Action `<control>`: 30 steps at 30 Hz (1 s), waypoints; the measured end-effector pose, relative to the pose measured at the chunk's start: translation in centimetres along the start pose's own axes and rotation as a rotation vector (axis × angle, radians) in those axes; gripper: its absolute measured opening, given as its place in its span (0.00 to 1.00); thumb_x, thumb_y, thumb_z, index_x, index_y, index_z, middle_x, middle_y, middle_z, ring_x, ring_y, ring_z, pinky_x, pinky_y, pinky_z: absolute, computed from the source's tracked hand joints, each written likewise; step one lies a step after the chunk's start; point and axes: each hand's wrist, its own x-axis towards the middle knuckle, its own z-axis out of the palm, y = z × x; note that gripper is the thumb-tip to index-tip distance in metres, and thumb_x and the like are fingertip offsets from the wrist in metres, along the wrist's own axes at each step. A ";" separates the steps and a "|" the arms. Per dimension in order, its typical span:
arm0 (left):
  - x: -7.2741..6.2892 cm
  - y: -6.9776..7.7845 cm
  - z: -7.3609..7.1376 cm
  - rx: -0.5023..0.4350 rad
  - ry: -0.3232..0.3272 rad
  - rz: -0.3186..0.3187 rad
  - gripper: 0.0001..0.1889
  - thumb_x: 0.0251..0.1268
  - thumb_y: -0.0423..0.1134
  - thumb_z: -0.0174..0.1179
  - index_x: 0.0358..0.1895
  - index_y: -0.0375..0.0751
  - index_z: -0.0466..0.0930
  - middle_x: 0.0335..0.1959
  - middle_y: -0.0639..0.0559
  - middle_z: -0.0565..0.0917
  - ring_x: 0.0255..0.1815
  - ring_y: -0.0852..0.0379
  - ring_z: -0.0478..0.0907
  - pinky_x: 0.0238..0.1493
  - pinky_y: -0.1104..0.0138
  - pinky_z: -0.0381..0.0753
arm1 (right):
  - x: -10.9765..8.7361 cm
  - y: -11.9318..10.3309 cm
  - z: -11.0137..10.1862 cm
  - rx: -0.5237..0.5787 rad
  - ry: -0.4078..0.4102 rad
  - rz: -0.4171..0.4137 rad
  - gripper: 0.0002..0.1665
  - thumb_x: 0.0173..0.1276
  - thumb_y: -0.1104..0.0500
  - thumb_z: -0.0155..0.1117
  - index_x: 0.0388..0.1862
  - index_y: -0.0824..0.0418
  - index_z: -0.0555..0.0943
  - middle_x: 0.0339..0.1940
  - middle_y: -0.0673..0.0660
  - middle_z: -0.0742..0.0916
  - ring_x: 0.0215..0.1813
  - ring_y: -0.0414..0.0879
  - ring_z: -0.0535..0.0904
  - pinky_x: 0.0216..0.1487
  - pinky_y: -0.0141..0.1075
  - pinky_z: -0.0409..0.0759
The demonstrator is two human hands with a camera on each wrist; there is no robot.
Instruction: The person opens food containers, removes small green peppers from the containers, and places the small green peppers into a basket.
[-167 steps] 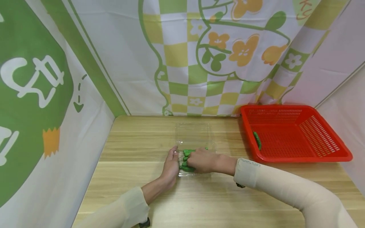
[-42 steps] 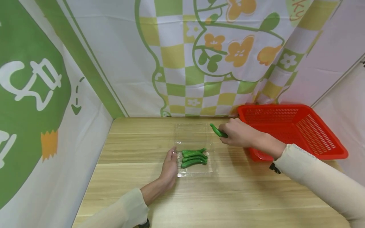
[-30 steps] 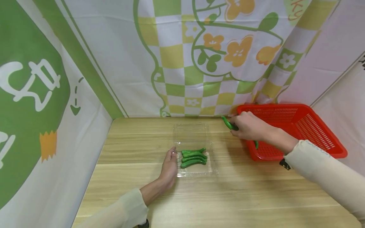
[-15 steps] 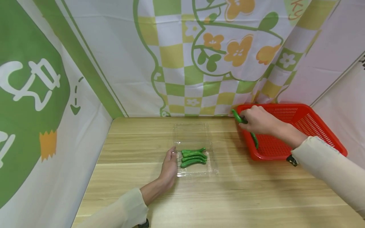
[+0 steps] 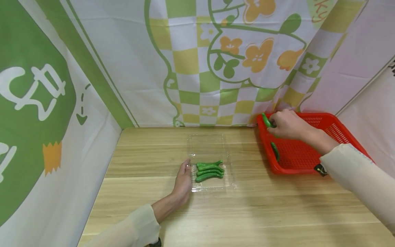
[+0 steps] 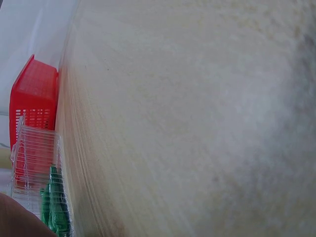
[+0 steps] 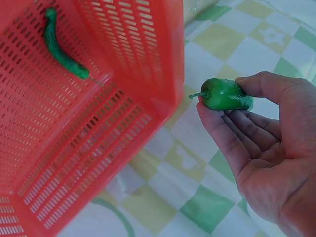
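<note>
In the head view, my right hand (image 5: 288, 124) is over the left back part of a red basket (image 5: 274, 168) and pinches a green chili pepper (image 5: 266, 120). The right wrist view shows that pepper (image 7: 223, 95) between thumb and fingers, its thin stem sticking out. Another green pepper (image 5: 275, 151) lies inside the basket along its left wall. My left hand (image 5: 182, 183) holds the left edge of a clear plastic clamshell box (image 5: 213, 188), thumb at the rim; its fingers are partly hidden. Several green peppers (image 5: 210, 171) lie side by side in the box, stems pointing left.
The box's lid (image 5: 206, 144) is folded back, away from me. Under everything is a light wooden table (image 5: 247, 212). A patterned cloth (image 5: 222, 85) hangs along its back edge, close behind the basket.
Earlier my right hand was down among the peppers in the box. Since then it has carried one pepper rightward and back to the basket. My left hand has stayed at the box.
</note>
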 end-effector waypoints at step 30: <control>0.0 -0.2 -0.2 -0.003 0.006 0.009 0.28 0.89 0.37 0.32 0.85 0.37 0.49 0.87 0.32 0.46 0.87 0.33 0.37 0.86 0.39 0.36 | 0.7 6.0 -0.3 0.085 -0.071 0.154 0.23 0.62 0.65 0.70 0.13 0.56 0.69 0.13 0.46 0.69 0.20 0.40 0.64 0.25 0.34 0.63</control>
